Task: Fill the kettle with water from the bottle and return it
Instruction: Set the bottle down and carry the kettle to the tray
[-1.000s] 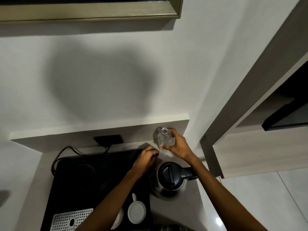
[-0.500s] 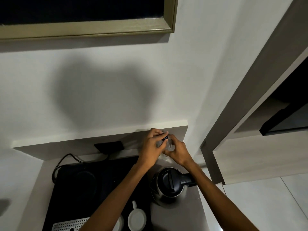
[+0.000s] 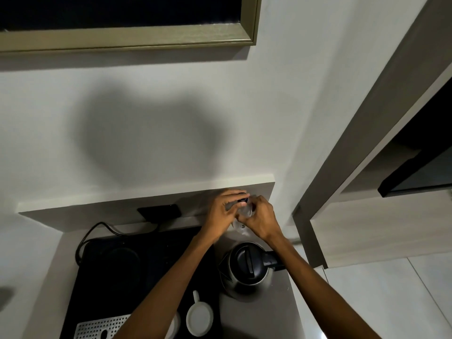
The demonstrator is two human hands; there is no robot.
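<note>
A clear plastic bottle [image 3: 241, 227] stands at the back of the grey counter, close to the wall ledge. My right hand [image 3: 260, 220] grips its body. My left hand [image 3: 223, 211] pinches the dark cap [image 3: 242, 199] on the bottle's neck. Most of the bottle is hidden behind both hands. In front of them stands the steel kettle [image 3: 245, 266] with a black lid that is down and a black handle pointing right. It sits on the bare counter, off its base.
A black tray [image 3: 117, 277] covers the counter's left part, with a round kettle base [image 3: 119, 260] and its cable, a white cup [image 3: 199, 319] and a perforated metal grid [image 3: 97, 327]. A wall socket [image 3: 159, 211] sits under the ledge. A wooden cabinet [image 3: 367, 228] stands right.
My left hand has risen from the tray's edge to the bottle's top and closed on a dark cap there. My right hand kept hold of the bottle. The kettle stayed put.
</note>
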